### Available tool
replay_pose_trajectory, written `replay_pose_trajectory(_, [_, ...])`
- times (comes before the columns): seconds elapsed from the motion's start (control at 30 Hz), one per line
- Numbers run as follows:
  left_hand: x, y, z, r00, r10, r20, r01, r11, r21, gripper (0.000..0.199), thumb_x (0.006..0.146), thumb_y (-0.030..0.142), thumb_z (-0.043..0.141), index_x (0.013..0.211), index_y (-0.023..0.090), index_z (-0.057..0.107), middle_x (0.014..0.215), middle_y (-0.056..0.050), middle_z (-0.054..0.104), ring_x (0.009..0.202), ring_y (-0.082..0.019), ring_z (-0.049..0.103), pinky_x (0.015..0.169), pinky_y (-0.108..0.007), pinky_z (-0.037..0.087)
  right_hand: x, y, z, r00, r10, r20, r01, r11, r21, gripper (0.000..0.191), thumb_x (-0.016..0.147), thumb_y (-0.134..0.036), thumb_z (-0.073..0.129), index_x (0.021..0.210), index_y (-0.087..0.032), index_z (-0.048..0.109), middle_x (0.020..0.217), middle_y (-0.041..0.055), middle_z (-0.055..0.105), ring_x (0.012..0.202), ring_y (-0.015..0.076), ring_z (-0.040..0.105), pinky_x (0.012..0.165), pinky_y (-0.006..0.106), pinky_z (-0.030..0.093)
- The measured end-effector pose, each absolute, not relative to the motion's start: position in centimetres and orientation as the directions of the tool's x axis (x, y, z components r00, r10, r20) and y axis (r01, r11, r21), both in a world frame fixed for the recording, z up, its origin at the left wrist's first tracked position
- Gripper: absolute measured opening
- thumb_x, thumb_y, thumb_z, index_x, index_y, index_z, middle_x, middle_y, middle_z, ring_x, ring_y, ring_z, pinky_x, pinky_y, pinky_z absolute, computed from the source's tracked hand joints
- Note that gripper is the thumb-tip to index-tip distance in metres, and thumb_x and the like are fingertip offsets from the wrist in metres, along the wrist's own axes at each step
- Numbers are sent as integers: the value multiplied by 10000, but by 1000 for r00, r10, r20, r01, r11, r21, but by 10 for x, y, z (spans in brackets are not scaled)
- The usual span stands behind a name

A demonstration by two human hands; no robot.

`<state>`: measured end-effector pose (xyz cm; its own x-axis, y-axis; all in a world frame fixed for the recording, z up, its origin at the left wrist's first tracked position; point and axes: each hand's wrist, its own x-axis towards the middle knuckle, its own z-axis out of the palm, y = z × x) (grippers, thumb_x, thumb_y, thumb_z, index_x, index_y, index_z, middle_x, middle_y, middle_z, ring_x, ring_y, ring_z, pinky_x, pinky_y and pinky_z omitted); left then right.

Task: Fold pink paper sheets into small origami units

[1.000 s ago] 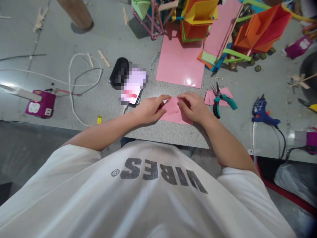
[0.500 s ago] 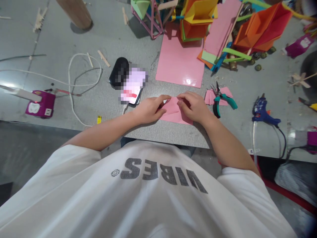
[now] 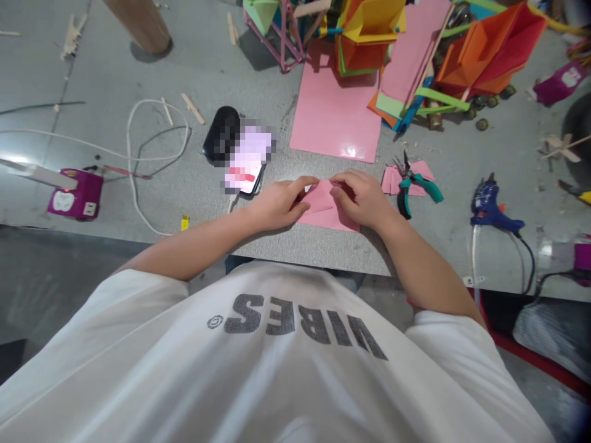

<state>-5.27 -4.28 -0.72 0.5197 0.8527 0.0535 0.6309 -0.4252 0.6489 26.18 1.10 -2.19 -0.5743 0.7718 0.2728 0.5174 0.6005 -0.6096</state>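
Between my hands, near the table's front edge, lies a sheet of pink paper [image 3: 319,200] with a flap folded over on top. My left hand [image 3: 284,200] grips the left part of the paper, thumb and forefinger curled on it. My right hand [image 3: 360,194] pinches the upper right part, close to the fold. To the right, green-handled pliers [image 3: 410,184] rest on several small pink paper pieces [image 3: 421,169]. A lit phone [image 3: 249,157], partly blurred, lies left of my left hand, beside a black oval case [image 3: 223,134].
A large pink sheet [image 3: 335,117] lies farther back, with yellow and orange folded paper pieces [image 3: 372,37] behind it. A blue glue gun [image 3: 492,206] lies to the right. A white cable [image 3: 132,160] loops near a purple plug block [image 3: 78,194] at left.
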Motion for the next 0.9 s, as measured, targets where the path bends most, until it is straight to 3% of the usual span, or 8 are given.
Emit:
replay_pose_trajectory(0.23, [-52,-43,-8,517,855,48,635,-420,649,656,1172,218,710,1824,190,642,1185,-106,889,1057,-311,857,1000,-443,654,261,11,-20,-580,766,276,512,607,-608,440,1284,-616,589,1295,-274,865,1211,160,920,1106,407,845,1040,595,647])
replay_pose_trajectory(0.63, [-52,-43,-6,511,858,54,627,-415,660,643,1157,227,706,1798,202,661,1175,-100,889,1050,-306,850,1006,-445,664,261,10,-17,-569,793,219,550,565,-615,449,1259,-658,609,1276,-290,866,1212,161,916,1122,420,827,1069,622,649])
replay_pose_trajectory(0.9, [-52,-43,-5,518,855,35,634,-410,655,660,1174,253,690,1830,189,648,1211,-115,892,1064,-321,849,1006,-451,656,261,10,-20,-587,764,267,520,609,-599,423,1263,-595,604,1271,-262,864,1197,171,916,1098,411,841,1048,603,648])
